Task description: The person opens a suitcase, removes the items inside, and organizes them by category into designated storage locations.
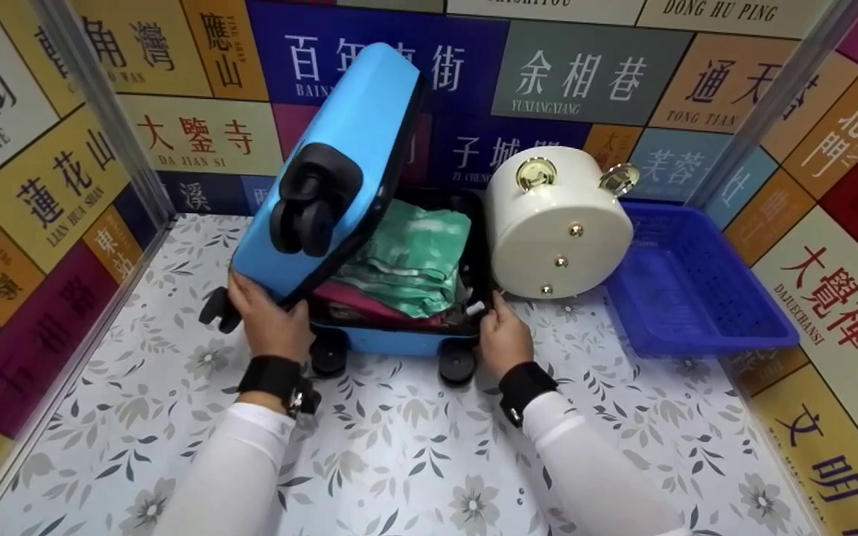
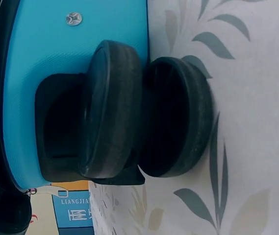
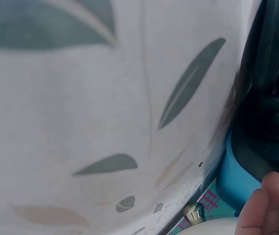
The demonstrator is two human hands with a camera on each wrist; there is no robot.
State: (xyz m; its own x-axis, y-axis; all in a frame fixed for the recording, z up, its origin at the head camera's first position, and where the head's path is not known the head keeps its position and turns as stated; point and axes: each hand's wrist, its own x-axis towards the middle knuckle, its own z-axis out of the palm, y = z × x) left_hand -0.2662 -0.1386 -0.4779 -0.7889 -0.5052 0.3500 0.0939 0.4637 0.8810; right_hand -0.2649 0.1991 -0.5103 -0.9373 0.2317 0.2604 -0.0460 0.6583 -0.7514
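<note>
A blue hard-shell suitcase lies on its back in the head view, its lid raised and tilted to the left. Inside is folded green patterned clothing over dark red fabric. My left hand holds the lid's lower end, beside a black wheel. In the left wrist view, a twin wheel covers much of the blue shell, and that hand is not visible. My right hand rests against the base's right front corner; straight fingers touch it by a wheel in the right wrist view.
A cream round case with gold ear-like parts stands close to the suitcase's right side. Behind it, further right, is a blue plastic basket. Sign-printed panels border the floral-patterned surface at the back and sides.
</note>
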